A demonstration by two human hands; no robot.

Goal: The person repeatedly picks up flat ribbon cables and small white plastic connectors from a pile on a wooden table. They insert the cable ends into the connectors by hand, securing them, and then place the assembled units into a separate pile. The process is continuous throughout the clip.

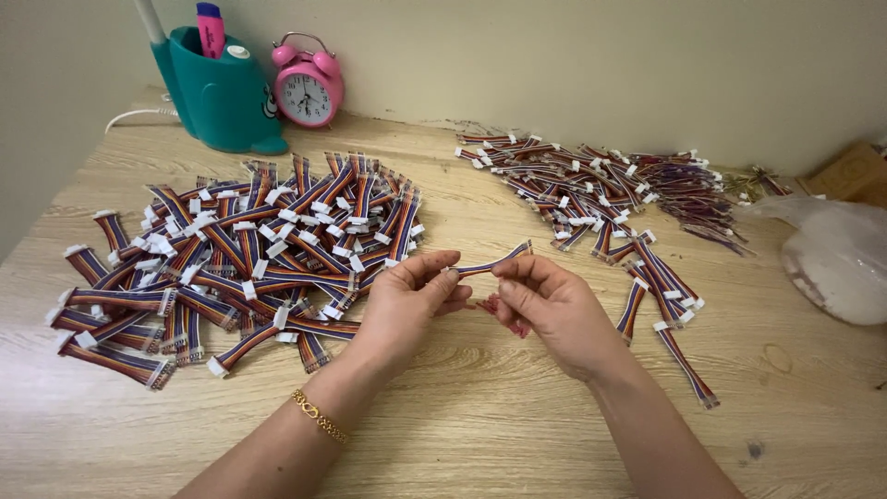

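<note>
My left hand (407, 300) and my right hand (545, 310) meet over the middle of the wooden table (480, 425). Together they pinch one short multicoloured ribbon cable (504, 258) between thumbs and fingertips; its far end sticks up to the right. A gold bracelet (319, 417) circles my left wrist. Left of my hands lies a big heap of ribbon cables with white connectors (249, 259). A second, thinner pile of cables (601, 194) spreads at the back right, with a few strays (661, 286) close to my right hand.
A teal desk holder (217, 92) with a pink marker stands at the back left, beside a pink alarm clock (308, 88). A clear plastic bag (836, 259) lies at the right edge, a brown box (855, 171) behind it. The wall runs along the back.
</note>
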